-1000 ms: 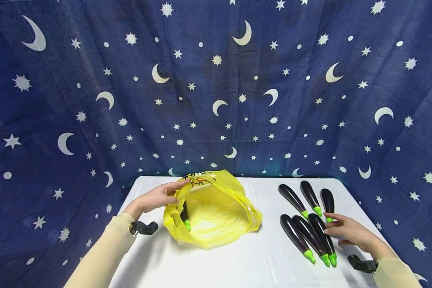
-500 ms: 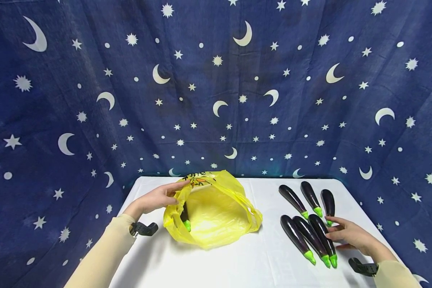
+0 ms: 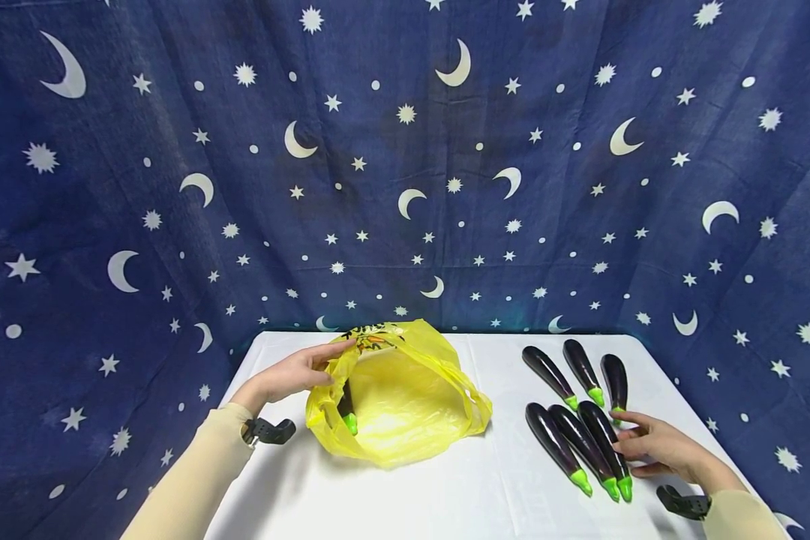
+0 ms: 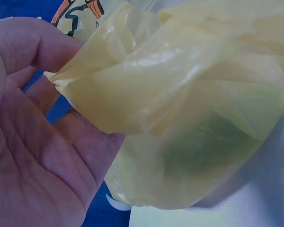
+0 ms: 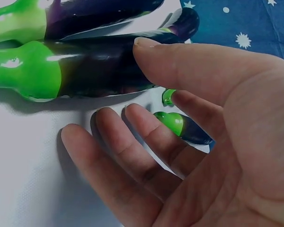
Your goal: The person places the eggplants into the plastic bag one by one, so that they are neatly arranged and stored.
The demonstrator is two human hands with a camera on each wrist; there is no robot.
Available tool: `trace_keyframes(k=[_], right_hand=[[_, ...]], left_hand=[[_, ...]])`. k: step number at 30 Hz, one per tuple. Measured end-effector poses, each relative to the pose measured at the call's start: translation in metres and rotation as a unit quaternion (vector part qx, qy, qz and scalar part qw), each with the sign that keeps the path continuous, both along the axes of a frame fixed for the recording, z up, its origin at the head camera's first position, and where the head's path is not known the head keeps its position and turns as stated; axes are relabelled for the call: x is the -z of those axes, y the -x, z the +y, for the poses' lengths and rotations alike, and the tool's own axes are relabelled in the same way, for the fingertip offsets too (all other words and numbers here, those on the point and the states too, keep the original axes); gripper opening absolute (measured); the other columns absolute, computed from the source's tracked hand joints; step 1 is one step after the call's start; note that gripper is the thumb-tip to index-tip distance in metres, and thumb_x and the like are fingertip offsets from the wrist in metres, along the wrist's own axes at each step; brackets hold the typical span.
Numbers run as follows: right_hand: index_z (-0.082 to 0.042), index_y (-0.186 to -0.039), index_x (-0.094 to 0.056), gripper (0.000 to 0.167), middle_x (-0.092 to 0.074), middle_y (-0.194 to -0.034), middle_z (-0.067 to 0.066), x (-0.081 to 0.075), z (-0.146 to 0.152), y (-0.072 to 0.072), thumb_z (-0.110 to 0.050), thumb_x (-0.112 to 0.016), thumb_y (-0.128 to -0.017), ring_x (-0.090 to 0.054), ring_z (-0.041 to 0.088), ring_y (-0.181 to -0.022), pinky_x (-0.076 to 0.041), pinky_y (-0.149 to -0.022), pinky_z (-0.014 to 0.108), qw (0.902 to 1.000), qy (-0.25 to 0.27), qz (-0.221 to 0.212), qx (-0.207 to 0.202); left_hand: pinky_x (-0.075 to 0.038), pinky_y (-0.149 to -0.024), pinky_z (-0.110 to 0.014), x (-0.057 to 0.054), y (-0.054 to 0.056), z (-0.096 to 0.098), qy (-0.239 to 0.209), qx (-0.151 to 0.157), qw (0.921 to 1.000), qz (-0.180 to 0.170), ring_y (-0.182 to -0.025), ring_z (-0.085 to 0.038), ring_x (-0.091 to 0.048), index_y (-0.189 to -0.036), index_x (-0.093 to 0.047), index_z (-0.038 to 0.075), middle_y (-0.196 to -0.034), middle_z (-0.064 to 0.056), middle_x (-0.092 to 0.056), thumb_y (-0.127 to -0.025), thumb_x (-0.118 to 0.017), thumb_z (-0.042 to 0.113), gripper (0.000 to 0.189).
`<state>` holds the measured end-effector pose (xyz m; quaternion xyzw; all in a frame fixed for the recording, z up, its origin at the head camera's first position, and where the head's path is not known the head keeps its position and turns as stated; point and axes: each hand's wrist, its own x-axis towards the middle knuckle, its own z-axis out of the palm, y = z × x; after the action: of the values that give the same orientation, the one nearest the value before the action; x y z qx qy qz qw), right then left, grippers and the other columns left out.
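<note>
A yellow plastic bag point(image 3: 412, 409) lies with its mouth gaping on the left of the table. My left hand point(image 3: 293, 375) pinches its left rim, index finger stretched along the printed side. Inside that bag an eggplant point(image 3: 346, 405) with a green cap shows near the left wall. On the right, my right hand point(image 3: 664, 448) is beside the rightmost eggplant point(image 3: 602, 439) of the front three. In the right wrist view, the thumb point(image 5: 180, 64) overlaps this dark eggplant point(image 5: 102, 68), while the other fingers are spread low over the cloth, holding nothing.
Two more eggplants point(image 3: 555, 444) lie close together in the front row. Behind them are three others, including a back-left eggplant point(image 3: 547, 371). A white cloth covers the table point(image 3: 439, 499). A dark blue curtain point(image 3: 439, 187) with moons and stars rises behind.
My right hand has shifted slightly down toward the front-right eggplant, its thumb drawing close to that eggplant's side. My left hand and the bag have stayed in place.
</note>
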<state>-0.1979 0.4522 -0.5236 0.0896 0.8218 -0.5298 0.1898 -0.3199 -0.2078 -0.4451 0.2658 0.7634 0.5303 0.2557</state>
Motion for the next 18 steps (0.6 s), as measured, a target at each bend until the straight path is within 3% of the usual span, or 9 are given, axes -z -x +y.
trace_keyframes(k=[9,18], right_hand=[[0.012,-0.154,-0.016,0.087,-0.048,-0.124,0.027,-0.0004,0.0007,-0.0017,-0.015,-0.072,-0.093,-0.063,0.025,-0.100,-0.059,-0.079,0.049,0.9997,0.012,0.006,-0.022],[0.011,-0.155,-0.017,0.088,-0.049,-0.119,0.022,-0.0019,-0.0025,-0.0022,-0.012,-0.073,-0.091,-0.063,0.025,-0.096,-0.059,-0.078,0.049,0.9999,0.009,-0.001,-0.010]], left_hand=[[-0.050,-0.098,-0.037,-0.0029,-0.0017,0.0023,-0.005,0.002,1.0000,-0.001,-0.142,-0.030,-0.040,-0.160,-0.038,0.024,-0.167,-0.004,-0.028,-0.093,-0.056,-0.006,0.076],[-0.049,-0.100,-0.037,-0.0041,-0.0037,0.0032,0.000,-0.003,1.0000,0.001,-0.144,-0.029,-0.038,-0.159,-0.041,0.023,-0.166,-0.003,-0.031,-0.092,-0.055,-0.007,0.074]])
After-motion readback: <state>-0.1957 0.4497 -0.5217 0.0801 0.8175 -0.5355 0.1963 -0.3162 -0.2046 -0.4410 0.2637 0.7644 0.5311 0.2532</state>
